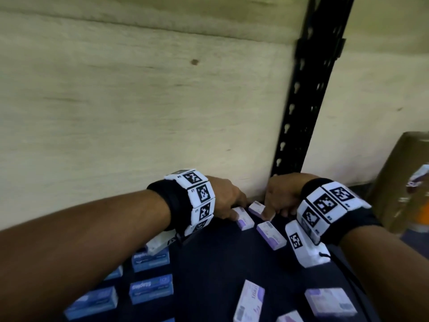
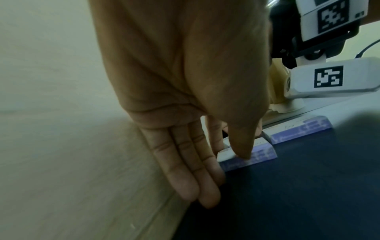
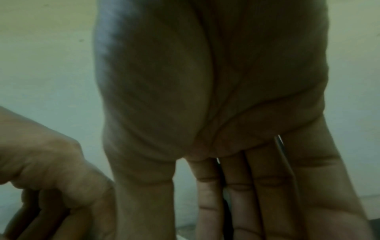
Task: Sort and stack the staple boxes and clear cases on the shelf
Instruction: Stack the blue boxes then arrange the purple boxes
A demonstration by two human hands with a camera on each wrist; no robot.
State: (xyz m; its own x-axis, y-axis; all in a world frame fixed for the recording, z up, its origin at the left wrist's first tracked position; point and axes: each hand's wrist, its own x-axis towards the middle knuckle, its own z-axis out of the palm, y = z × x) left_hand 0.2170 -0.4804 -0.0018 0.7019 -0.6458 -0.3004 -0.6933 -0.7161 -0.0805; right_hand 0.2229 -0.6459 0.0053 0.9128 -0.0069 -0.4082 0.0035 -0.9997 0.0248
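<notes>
A: Dark blue shelf board (image 1: 220, 275) against a pale plywood back panel (image 1: 116, 101); small purple-and-white cardboard staple boxes (image 1: 270, 234) lie by the rear edge.

B: Left hand (image 1: 226, 198), fingers straight, thumb pressing one box (image 2: 252, 156); right hand (image 1: 282, 196) touches another (image 1: 256, 207), grip unclear. Light, stiff, probably; pinch the long sides.

Dim, motion-blurred, wide-angle edge distortion
</notes>
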